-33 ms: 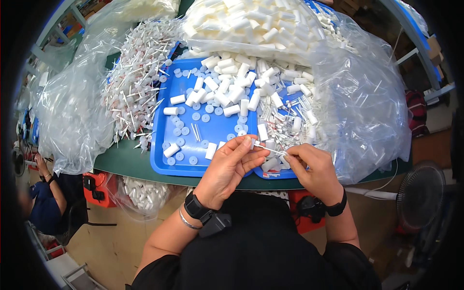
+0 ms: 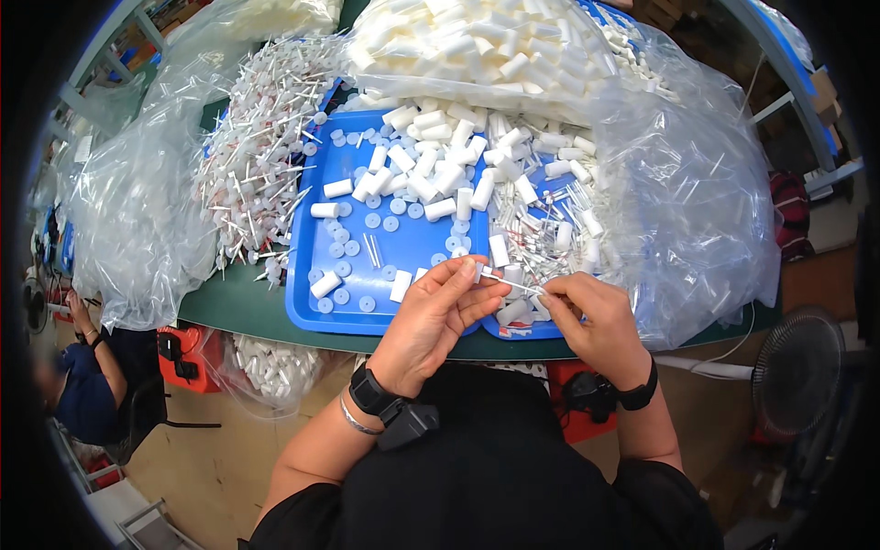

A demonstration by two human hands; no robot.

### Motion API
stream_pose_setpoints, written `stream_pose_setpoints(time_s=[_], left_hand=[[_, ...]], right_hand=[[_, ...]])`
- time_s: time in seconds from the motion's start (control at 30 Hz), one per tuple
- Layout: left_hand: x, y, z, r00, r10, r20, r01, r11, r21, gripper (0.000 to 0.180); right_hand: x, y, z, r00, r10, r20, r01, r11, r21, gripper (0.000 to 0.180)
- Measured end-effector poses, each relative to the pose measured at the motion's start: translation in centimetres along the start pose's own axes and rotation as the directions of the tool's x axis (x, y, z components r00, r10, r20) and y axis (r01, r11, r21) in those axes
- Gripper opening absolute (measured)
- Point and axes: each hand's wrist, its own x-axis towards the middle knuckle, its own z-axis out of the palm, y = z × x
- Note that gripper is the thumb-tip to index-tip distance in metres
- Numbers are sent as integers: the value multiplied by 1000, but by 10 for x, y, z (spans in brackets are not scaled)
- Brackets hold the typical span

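- While both hands worked at the near edge of the blue tray (image 2: 403,247), the left hand (image 2: 431,316) had its fingers (image 2: 463,272) pressed together, pinching one end of a thin white stick (image 2: 513,284) at lower centre of the frame.
- The right hand (image 2: 596,321) pinched the other end of that stick between thumb and forefinger, so the stick bridged the two hands just above the tray's front rim.
- Compared with the earlier frame, taken at the same instant, nothing had shifted: hands, stick and tray lay as before.
- White plastic tubes (image 2: 431,174) lay heaped on the far half of the tray, with small round caps (image 2: 348,252) scattered over its left part.
- A clear bag of capped sticks (image 2: 261,156) sat in the upper left, touching the tray's left edge.
- A larger clear bag of white tubes (image 2: 513,46) filled the upper centre and spilled down the right side.
- The green tabletop (image 2: 234,307) showed at lower left of the tray.
- A black watch (image 2: 371,394) circled the left wrist, and another black band (image 2: 637,396) the right.
- Another person's sleeve (image 2: 87,394) showed at far left.
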Motion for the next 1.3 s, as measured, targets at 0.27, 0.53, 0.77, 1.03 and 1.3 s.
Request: stream_pose_setpoints(time_s=[0.27,0.53,0.77,1.03,1.3], left_hand=[[1,-1,-5,1000,20,-16,-21,999,-25,28],[1,-6,-9,1000,18,17,-18,999,30,32],[-8,-4,-6,992,3,126,-35,968,247,35],[-1,33,-27,934,358,-6,-339,889,307,25],[10,138,-46,802,566,-190,-491,806,329,38]], right_hand=[[1,2,4,997,-80,-15,79,995,-56,11],[10,6,21,948,-300,-107,283,948,-146,11],[14,16,26,727,323,606,-685,277,674,35],[40,24,31,984,41,173,-71,983,171,27],[98,114,14,995,98,36,-56,789,-611,21]])
